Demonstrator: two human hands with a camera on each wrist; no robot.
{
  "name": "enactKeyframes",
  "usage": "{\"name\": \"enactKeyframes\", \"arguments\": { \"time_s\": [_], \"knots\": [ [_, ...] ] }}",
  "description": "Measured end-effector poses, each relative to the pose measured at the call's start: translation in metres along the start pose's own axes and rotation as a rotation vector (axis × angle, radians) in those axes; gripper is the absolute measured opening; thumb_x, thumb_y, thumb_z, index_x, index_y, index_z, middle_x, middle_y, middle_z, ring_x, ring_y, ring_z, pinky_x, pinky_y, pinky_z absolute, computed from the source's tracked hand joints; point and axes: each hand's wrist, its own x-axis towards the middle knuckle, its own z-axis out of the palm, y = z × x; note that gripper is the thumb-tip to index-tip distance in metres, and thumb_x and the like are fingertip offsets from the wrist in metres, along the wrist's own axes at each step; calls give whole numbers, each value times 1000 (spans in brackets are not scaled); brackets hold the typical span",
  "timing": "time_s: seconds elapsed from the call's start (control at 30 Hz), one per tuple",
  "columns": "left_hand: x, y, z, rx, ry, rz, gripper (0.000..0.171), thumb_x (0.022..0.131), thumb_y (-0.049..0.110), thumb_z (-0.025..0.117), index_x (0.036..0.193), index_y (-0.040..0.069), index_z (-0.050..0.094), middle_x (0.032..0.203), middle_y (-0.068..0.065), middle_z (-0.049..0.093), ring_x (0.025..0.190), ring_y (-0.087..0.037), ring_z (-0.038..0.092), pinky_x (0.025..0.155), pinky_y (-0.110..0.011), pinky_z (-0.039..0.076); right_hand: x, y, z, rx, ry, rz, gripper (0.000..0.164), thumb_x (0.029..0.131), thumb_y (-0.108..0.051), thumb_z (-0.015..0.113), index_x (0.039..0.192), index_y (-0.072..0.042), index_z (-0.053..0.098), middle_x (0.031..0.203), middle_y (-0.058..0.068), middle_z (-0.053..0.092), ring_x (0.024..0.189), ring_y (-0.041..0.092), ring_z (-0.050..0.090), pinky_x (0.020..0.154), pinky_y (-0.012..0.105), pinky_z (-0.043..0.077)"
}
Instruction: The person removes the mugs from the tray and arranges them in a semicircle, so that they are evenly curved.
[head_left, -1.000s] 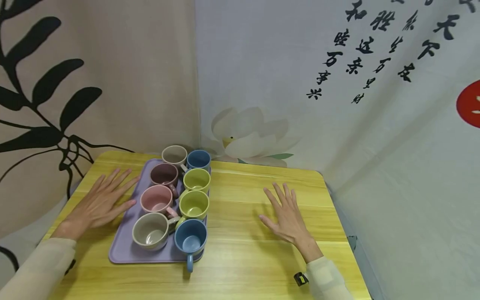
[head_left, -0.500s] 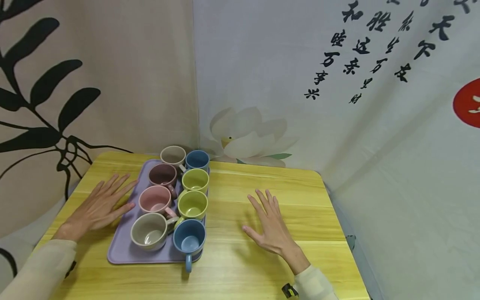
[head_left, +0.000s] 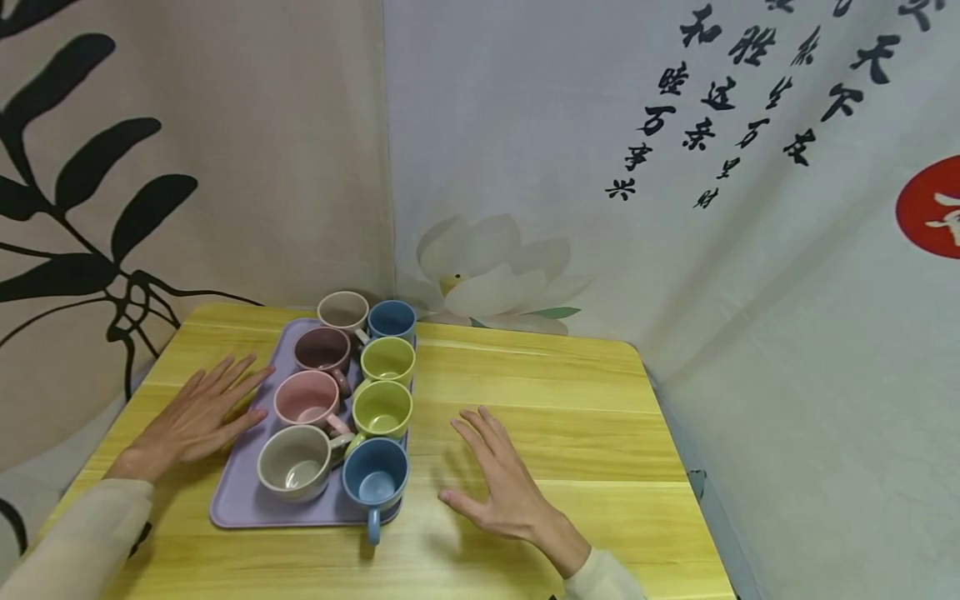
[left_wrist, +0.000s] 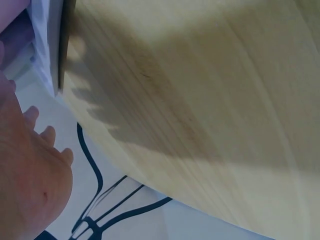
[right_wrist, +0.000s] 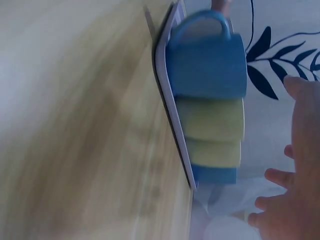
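Observation:
On the left of the table lies a purple tray (head_left: 240, 492) bearing two columns of mugs. The left column runs from a beige mug (head_left: 343, 310) at the back through a maroon mug (head_left: 322, 348) and a pink mug (head_left: 306, 400) to a light grey mug (head_left: 294, 463) in front. Two yellow-green mugs (head_left: 382, 408) stand between a blue mug (head_left: 392, 318) and a front blue mug (head_left: 376, 473) whose handle points past the tray's front edge. My left hand (head_left: 201, 417), fingers spread, is over the tray's left edge. Right of the tray, my right hand (head_left: 506, 483) hovers above the table with fingers extended.
The wooden table (head_left: 540, 367) extends to the right of the tray. Behind it hangs a printed cloth (head_left: 517, 125) with a leaf pattern, a lotus and black characters. Its back edge meets the cloth.
My right hand has moved left and toward the front of the table, closer to the tray. My left hand has barely shifted, and the mugs keep their places on the tray.

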Motion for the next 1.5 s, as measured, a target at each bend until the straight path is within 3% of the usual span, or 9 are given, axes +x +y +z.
{"name": "enactKeyframes", "arguments": {
  "time_s": [0.27, 0.5, 0.8, 1.1, 1.17, 1.3, 1.5],
  "knots": [
    [0, -2, 3, -3, -47, -42, 81, 114, 59, 56, 181, 26, 25, 187, -28, 24, 171, -61, 19, 136, -84, 9, -3, -18, 16, 125, -57, -1, 93, 100, -50, 83, 176, -24, 36, 182, 3, 41, 172, 37, 37, 131, 67, 46],
    [-4, -8, 7, -10, -76, -59, 81, 114, 62, 53, 182, 26, 25, 186, -29, 24, 172, -60, 18, 133, -85, 14, -7, -26, 30, 124, -82, -17, 92, 99, -53, 83, 174, -21, 39, 178, 4, 47, 165, 29, 48, 131, 53, 50],
    [-9, -16, 7, -34, -102, -78, 79, 115, 64, 51, 180, 25, 29, 186, -30, 23, 170, -63, 19, 131, -87, 13, -6, -34, 44, 85, -1, -175, 72, 98, -45, 87, 155, -10, 60, 152, 5, 70, 141, 19, 68, 119, 35, 59],
    [-9, -19, 11, -38, -130, -102, 78, 115, 65, 49, 180, 25, 31, 185, -32, 23, 169, -65, 19, 130, -89, 12, -2, -38, 55, 22, 72, -284, 56, 91, -43, 94, 132, -12, 72, 127, -2, 81, 120, 8, 75, 109, 16, 56],
    [-10, -20, 12, -29, -127, -94, 77, 116, 64, 49, 179, 25, 32, 184, -33, 25, 168, -66, 20, 129, -89, 13, -3, -40, 58, 12, 85, -260, 53, 91, -45, 94, 126, -13, 73, 119, -2, 81, 112, 8, 76, 104, 12, 56],
    [-11, -19, 12, -27, -119, -83, 75, 116, 62, 50, 179, 25, 33, 184, -33, 26, 167, -66, 23, 129, -88, 15, -4, -47, 66, 23, 109, -115, 58, 88, -52, 96, 119, -10, 70, 109, 2, 80, 97, 13, 76, 90, 10, 54],
    [-10, -18, 12, -40, -126, -94, 77, 116, 63, 49, 180, 24, 31, 184, -33, 25, 167, -67, 21, 129, -89, 13, -1, -56, 74, 64, 74, 97, 92, 86, -62, 94, 152, -9, 58, 131, 4, 77, 110, 20, 75, 91, 20, 59]
  ]
}}
